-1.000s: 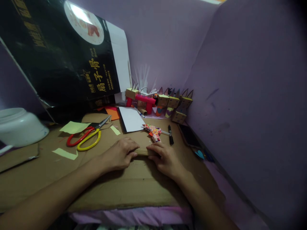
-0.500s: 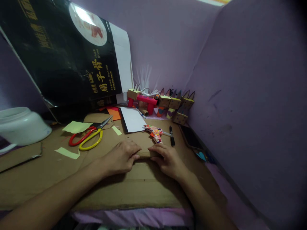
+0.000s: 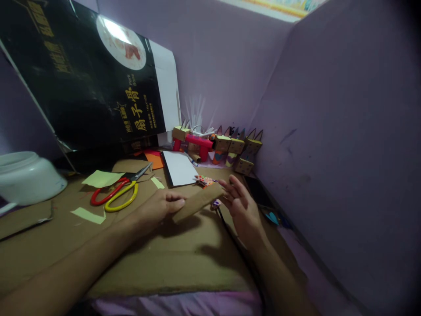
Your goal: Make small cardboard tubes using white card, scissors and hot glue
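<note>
My left hand (image 3: 158, 208) grips one end of a narrow brown cardboard strip (image 3: 197, 202) and holds it raised above the big cardboard sheet (image 3: 148, 259) that covers the table. My right hand (image 3: 241, 206) hovers at the strip's far end with its fingers spread, close to the strip but holding nothing. Just behind the strip lies a small glue gun with a colourful pattern (image 3: 204, 180), partly hidden.
Red-and-yellow scissors (image 3: 115, 193) and pale yellow paper scraps (image 3: 101, 177) lie at the left. A white sheet (image 3: 179, 168), an orange paper and several small cardboard figures (image 3: 235, 147) stand at the back. A black box (image 3: 82, 74) leans at the left; a white bowl (image 3: 26, 175) sits beside it. Purple walls close in behind and at the right.
Both hands were pressed flat on the cardboard a second ago. Now the left hand has lifted a strip off the sheet and the right hand has risen and opened.
</note>
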Demonstrator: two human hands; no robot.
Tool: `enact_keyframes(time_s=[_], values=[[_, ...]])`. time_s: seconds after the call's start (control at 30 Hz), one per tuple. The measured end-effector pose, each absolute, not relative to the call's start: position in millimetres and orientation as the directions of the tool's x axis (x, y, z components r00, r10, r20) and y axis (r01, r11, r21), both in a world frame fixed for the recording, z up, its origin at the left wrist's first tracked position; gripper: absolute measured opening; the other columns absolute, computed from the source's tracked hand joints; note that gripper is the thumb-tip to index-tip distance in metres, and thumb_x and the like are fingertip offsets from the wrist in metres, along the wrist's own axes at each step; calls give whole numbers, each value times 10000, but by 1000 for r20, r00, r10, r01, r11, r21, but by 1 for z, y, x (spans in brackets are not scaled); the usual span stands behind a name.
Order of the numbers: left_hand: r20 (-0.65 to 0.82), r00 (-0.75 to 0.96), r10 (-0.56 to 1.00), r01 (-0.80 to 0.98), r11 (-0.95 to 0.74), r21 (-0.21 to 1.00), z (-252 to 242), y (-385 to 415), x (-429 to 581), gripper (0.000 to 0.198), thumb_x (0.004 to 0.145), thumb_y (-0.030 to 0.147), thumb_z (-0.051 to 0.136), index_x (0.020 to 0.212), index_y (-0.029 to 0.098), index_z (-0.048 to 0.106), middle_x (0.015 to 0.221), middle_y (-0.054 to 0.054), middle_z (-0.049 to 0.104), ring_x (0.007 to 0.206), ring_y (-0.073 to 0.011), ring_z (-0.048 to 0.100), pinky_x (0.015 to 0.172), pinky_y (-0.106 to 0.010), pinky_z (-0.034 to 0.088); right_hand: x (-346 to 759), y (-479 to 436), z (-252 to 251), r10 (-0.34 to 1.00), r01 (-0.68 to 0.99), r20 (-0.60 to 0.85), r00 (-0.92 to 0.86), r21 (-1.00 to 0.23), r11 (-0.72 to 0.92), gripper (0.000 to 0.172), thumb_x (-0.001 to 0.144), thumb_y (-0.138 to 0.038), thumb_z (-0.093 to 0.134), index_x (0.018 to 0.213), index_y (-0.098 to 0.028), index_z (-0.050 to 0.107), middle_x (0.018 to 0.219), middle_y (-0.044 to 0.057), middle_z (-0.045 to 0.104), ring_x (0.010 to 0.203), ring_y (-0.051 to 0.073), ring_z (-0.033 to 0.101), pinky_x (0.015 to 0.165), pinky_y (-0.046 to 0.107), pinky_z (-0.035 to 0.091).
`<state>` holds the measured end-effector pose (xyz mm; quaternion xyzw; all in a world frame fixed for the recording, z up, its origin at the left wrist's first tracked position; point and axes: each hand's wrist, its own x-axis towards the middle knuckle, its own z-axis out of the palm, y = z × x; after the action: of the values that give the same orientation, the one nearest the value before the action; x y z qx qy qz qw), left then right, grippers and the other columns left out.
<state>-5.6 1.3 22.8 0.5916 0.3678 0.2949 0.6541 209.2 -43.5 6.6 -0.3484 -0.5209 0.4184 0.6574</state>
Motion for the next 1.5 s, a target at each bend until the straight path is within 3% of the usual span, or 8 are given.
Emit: enact_keyframes(time_s=[0.1, 0.23, 0.43, 0.6, 1.1, 1.2, 1.37, 1.5], values=[[-209, 551, 808, -196, 369, 909, 23, -1, 2, 194, 695, 261, 657, 800, 99, 650, 752, -80, 671, 634, -161, 597, 617, -264, 450, 202, -39, 11, 968, -402, 241, 69, -881, 248, 558, 657, -410, 732, 1147, -225, 539, 1175, 105, 587, 994, 236, 597, 820, 373, 488], [-264, 610, 747, -245, 495, 834, 23, -7, 12, 173, 715, 202, 622, 842, 87, 652, 723, -78, 663, 563, -152, 601, 566, -270, 474, 187, -36, 15, 980, -403, 160, -114, -909, 101, 488, 621, -344, 753, 1062, -213, 589, 1097, 78, 633, 916, 215, 607, 684, 289, 506], [-247, 618, 746, -200, 453, 869, 24, -12, 15, 275, 704, 336, 663, 849, 103, 653, 711, -52, 654, 568, -163, 607, 526, -259, 458, 181, -31, 10, 986, -437, 133, -98, -896, 78, 415, 594, -318, 783, 950, -178, 621, 927, 57, 691, 822, 181, 629, 756, 286, 480], [-159, 590, 792, -48, 230, 972, 21, -13, 15, 426, 666, 506, 665, 680, 81, 628, 557, -35, 595, 495, -122, 519, 491, -225, 377, 181, -35, 4, 982, -390, 173, -80, -912, 128, 403, 603, -307, 779, 950, -177, 618, 913, 56, 692, 820, 195, 633, 775, 307, 481], [-40, 566, 824, 139, -48, 989, 24, -17, 17, 443, 701, 566, 555, 693, 125, 595, 579, 11, 494, 537, -123, 433, 483, -223, 345, 180, -38, 1, 979, -347, 202, -43, -921, 175, 380, 621, -310, 769, 951, -187, 628, 927, 50, 689, 836, 199, 625, 785, 320, 483], [-43, 570, 821, 89, -9, 996, 26, -18, 17, 456, 710, 570, 549, 670, 117, 596, 566, 11, 481, 520, -110, 414, 470, -213, 322, 180, -37, 1, 980, -357, 198, -35, -918, 173, 379, 631, -331, 759, 953, -183, 625, 924, 53, 687, 809, 192, 626, 754, 306, 490], [-149, 651, 744, -37, 227, 973, 28, -18, 14, 436, 691, 485, 637, 934, 123, 649, 654, -15, 571, 532, -118, 504, 505, -223, 400, 180, -34, 5, 976, -361, 217, 0, -910, 203, 347, 650, -359, 734, 929, -188, 620, 934, 52, 682, 830, 197, 626, 752, 302, 492], [-152, 688, 710, -71, 275, 959, 19, -19, 17, 415, 709, 503, 618, 875, 124, 647, 698, -53, 622, 531, -138, 554, 517, -255, 450, 180, -37, 5, 977, -339, 211, 15, -919, 203, 391, 628, -402, 742, 928, -188, 612, 934, 50, 671, 839, 201, 616, 742, 304, 493]])
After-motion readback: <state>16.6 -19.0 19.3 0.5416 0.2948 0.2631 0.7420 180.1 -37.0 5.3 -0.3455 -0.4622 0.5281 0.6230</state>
